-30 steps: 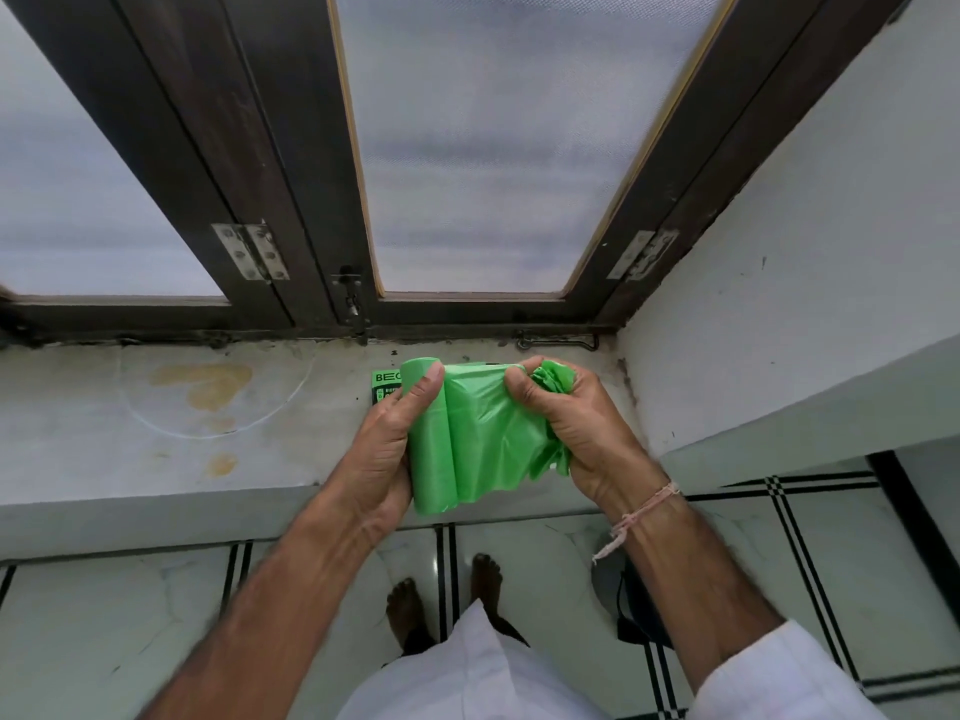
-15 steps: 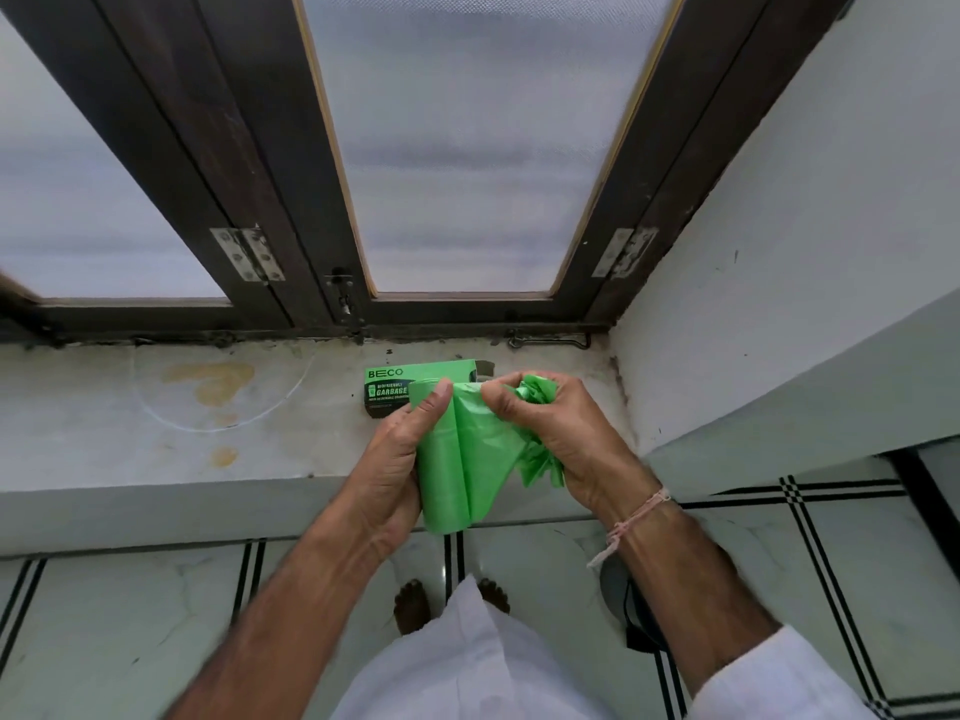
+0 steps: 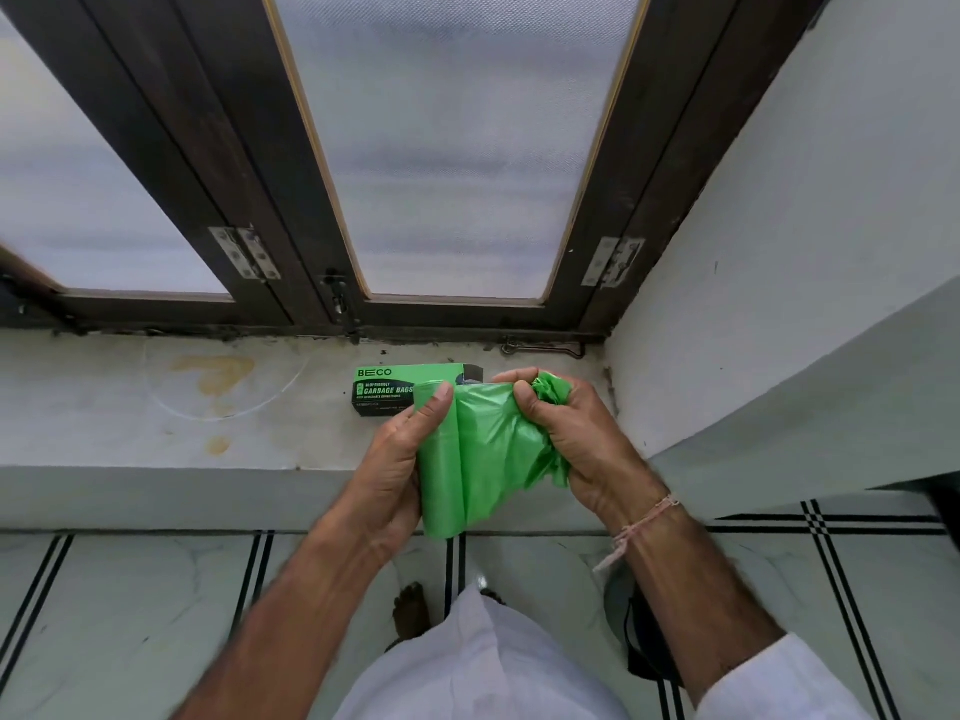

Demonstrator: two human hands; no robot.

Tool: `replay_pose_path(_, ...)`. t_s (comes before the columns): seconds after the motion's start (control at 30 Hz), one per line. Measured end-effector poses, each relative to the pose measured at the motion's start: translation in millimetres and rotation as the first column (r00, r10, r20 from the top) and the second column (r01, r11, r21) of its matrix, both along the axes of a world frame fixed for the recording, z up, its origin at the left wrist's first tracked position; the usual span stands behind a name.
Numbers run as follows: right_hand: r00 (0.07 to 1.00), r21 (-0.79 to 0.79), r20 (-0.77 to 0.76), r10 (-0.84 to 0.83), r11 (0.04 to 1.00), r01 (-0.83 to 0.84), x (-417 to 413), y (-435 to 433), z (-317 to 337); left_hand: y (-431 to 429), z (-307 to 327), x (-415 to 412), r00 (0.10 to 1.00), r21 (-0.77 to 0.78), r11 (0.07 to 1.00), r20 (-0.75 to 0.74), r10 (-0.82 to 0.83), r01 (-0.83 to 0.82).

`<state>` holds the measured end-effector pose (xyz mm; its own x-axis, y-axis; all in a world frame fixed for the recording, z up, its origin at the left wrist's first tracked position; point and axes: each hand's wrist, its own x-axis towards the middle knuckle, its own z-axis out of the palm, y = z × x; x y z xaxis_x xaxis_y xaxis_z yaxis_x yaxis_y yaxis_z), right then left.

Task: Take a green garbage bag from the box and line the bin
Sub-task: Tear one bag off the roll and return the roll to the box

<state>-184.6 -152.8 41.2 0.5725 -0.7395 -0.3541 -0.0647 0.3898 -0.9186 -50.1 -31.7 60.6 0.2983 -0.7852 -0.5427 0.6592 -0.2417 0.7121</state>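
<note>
Fingers (image 3: 524,407) of the right hand (image 3: 576,449) are clenched on a bunched wad of loose green film, while the left hand (image 3: 395,470) wraps the roll of green garbage bags (image 3: 467,459), thumb pressed across its top end. Over the last second the sheet stretched between the two hands has narrowed: a second ago a wider, flatter span showed between roll and right fist, and now more of it is gathered into the right palm, with the crumpled end poking out above the knuckles. The hands have also dropped a little toward the front edge of the stone window sill (image 3: 156,407), so the green box (image 3: 395,389) behind them, half hidden before, now shows its printed face and its open right end. By my reading, one bag is being drawn off and is about to be torn free at its perforation, though no tear line can be made out. The bag is still joined to the roll, held in the air above the sill's edge. A dark object on the floor beside the right forearm may be the bin, but it is mostly hidden, so lining has not begun.
</note>
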Motion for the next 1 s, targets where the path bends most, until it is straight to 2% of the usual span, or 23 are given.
replay_pose_path(0.17, 1.0, 0.027, -0.03, 0.009, 1.0, -0.008, -0.2, -0.7, 0.7, -2.2, 1.1, -6.4, 1.0, 0.001, 1.0, -0.009, 0.007, -0.007)
replay_pose_path(0.23, 0.998, 0.055, -0.04, 0.054, 0.997, -0.051, -2.3, 0.0, 5.2, -3.8, 1.0, -8.8, 1.0, -0.002, 1.0, -0.005, -0.002, 0.002)
replay_pose_path(0.37, 0.985, 0.004, -0.087, 0.149, 0.989, -0.15, -7.4, -1.9, 10.1, -3.5, -2.0, -7.1, 1.0, 0.014, 1.0, 0.0, -0.012, 0.012)
replay_pose_path(0.5, 0.987, -0.005, -0.079, 0.142, 0.99, -0.143, -9.5, -6.7, 5.4, -3.3, -4.0, -7.9, 0.999, 0.032, 0.999, -0.002, 0.032, -0.032)
replay_pose_path(0.63, 0.998, 0.012, -0.03, 0.055, 0.998, -0.054, -11.5, -13.7, 3.3, -5.2, -3.8, -8.1, 0.997, 0.041, 0.996, 0.018, 0.08, -0.08)
replay_pose_path(0.8, 0.998, 0.009, -0.023, 0.05, 0.999, -0.05, -9.6, -16.8, -1.4, -7.0, -2.1, -10.3, 0.998, 0.025, 0.998, 0.02, 0.053, -0.054)
replay_pose_path(1.0, 0.995, 0.08, -0.035, 0.095, 0.993, -0.092, -8.4, -11.5, -0.8, -9.0, -1.1, -15.5, 0.999, 0.016, 1.0, 0.035, 0.0, -0.001)
